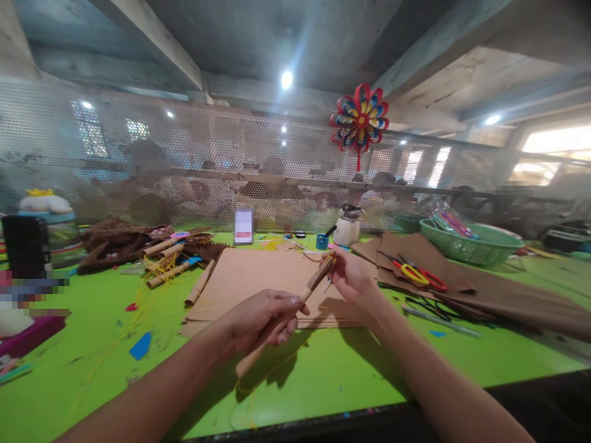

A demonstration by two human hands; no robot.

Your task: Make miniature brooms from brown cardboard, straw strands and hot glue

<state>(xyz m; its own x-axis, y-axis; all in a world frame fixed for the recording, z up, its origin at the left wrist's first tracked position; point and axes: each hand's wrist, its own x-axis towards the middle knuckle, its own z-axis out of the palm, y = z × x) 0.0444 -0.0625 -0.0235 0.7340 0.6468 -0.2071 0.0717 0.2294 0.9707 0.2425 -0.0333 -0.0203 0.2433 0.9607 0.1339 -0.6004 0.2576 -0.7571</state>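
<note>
Green tabletop [351, 375] below: left hand [265, 315] grips 1 paper roll [308, 291], right hand [353, 274] pinching its far end.

Head cam looks fwd & down — tabletop [318, 381] close below; mesh partition [221, 147] well back.

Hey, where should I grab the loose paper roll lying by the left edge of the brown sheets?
Probably around the middle of the paper roll, from above and slightly left, pinching across its width. It is slim and lies slanted, one end toward you. The brown sheets sit along its right, while bare green table shows by its near left.
</note>
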